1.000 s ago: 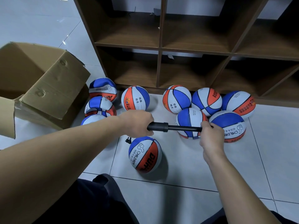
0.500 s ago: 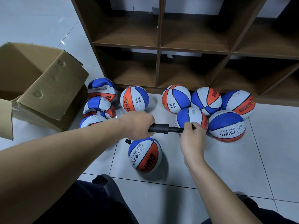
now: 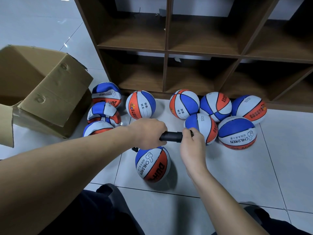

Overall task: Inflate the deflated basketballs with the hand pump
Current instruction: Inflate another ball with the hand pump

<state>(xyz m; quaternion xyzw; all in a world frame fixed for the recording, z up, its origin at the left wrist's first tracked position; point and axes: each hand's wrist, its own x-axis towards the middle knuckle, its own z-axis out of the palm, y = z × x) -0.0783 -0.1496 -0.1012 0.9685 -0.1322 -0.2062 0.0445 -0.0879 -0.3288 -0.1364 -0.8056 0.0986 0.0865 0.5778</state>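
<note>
Now the left hand (image 3: 149, 133) is gripping the pump (image 3: 171, 136) barrel while the right hand (image 3: 192, 143) is clenching its handle; the ball (image 3: 152, 164) is lying just below both. Keeping strokes straight should spare the needle.

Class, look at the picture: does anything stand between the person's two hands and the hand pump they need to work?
Nothing visible does. The left hand already grips the pump barrel, and the right hand holds its handle end, above the ball on the floor.

right hand (image 3: 192, 144) pushed in along pump (image 3: 171, 136), rod now hidden
</note>
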